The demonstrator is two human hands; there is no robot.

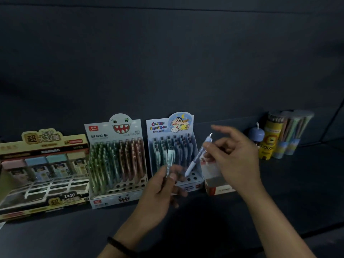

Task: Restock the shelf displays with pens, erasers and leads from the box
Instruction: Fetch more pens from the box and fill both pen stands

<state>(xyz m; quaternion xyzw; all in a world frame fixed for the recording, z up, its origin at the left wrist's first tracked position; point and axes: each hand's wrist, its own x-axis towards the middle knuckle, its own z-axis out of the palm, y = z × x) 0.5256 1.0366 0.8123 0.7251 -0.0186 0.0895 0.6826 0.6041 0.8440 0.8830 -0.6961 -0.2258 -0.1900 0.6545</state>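
My right hand [232, 157] pinches a pale blue pen [197, 155] high on its barrel between thumb and fingers. The forefinger sticks out free, and the tip slants down toward the empty holes in the front row of the cartoon display [160, 127]. My left hand [162, 190] is curled round a teal pen [170, 157], held upright just in front of the same display. Through the blur I cannot tell whether that grip holds more than one. The risk, as I judge it, is the angle: coming in tilted, the tip may catch a hole's edge and skid, or knock the pens standing in the rows behind. Gripping so far from the tip leaves it room to wobble. My wrist hangs over the red and white box [214, 185] beside the display, and the shark-faced display [115, 133] stands just to the left, so a clumsy push could shift either.
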